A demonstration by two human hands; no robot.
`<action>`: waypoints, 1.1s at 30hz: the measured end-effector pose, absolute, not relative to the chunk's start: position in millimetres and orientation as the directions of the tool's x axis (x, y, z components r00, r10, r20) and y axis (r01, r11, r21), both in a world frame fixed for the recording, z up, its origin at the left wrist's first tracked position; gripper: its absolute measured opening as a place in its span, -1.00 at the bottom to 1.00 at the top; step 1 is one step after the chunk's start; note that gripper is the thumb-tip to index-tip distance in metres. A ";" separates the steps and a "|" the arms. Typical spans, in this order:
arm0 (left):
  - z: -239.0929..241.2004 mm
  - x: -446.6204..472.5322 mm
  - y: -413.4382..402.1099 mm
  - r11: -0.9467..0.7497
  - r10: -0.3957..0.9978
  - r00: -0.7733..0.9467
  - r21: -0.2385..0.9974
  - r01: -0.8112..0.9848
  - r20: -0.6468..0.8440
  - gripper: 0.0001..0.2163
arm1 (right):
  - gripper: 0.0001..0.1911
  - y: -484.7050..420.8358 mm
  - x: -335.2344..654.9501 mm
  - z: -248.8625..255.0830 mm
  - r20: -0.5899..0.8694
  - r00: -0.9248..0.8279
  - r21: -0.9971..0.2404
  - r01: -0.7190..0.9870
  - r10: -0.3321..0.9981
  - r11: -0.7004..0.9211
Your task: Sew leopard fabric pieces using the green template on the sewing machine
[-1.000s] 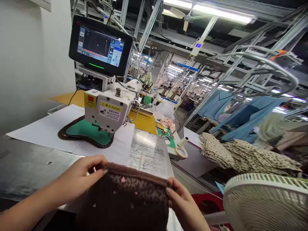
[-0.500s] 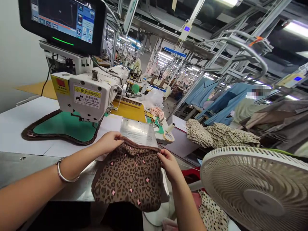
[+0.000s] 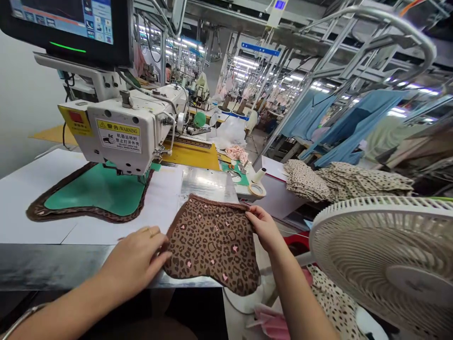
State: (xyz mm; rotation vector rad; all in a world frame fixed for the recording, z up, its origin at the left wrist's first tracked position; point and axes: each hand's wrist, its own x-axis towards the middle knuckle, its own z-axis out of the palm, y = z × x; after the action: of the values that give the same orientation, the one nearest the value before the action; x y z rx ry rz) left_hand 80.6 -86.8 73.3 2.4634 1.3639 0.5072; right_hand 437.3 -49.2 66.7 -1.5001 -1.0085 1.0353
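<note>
I pinch a leopard-print fabric piece (image 3: 212, 245), left hand (image 3: 136, 257) at its side, right hand (image 3: 264, 227) at its upper corner, over the worktop (image 3: 53, 267)

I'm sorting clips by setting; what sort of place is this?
Probably a garment factory: a white sewing machine in front, dotted fabric heaped at right, and blue cloth hanging beyond.

The leopard-print piece (image 3: 212, 241) is matt cloth with a fuzzy edge (image 3: 220, 203). The worktop (image 3: 53, 264) is smooth, shiny metal; the sheets (image 3: 21, 198) look like matt paper, the fan (image 3: 368, 250) ribbed plastic.
</note>
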 end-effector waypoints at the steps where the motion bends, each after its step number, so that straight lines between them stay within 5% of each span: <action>1: 66.3 81.3 -95.0 -0.561 0.828 0.520 0.355 0.748 0.212 -0.85 | -0.57 -48.9 439.9 65.6 -0.116 0.282 -0.985 0.090 0.952 -0.147; 4: 49.3 94.1 -107.6 -0.649 0.749 0.562 0.221 0.728 0.350 -0.79 | -0.56 -48.2 445.3 64.0 -0.128 0.277 -0.980 0.109 0.952 -0.164; 15: 65.8 90.5 -114.2 -0.680 0.633 0.548 0.054 0.731 0.547 -0.74 | -0.59 -41.8 445.0 63.5 -0.135 0.246 -0.974 0.143 0.960 -0.174; 22: 61.7 85.7 -104.6 -0.589 0.804 0.491 0.337 0.735 0.335 -0.72 | -0.51 -56.7 439.6 70.1 -0.210 0.257 -0.946 0.190 0.943 -0.262; 27: 75.9 104.7 -84.5 -0.340 0.933 0.358 0.259 0.904 -0.025 -0.78 | -0.49 -71.4 434.1 69.4 -0.211 0.272 -0.924 0.257 0.939 -0.282; 33: 75.5 118.1 -93.1 -0.313 0.928 0.360 0.329 0.891 -0.092 -0.73 | -0.57 -83.9 424.8 68.7 -0.145 0.315 -0.940 0.252 0.938 -0.230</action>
State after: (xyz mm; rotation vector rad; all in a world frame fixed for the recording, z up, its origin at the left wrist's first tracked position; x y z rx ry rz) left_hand 118.1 -93.1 75.5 2.3041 1.6038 0.1627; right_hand 424.8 -83.9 68.7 -1.6900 -1.0852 0.9672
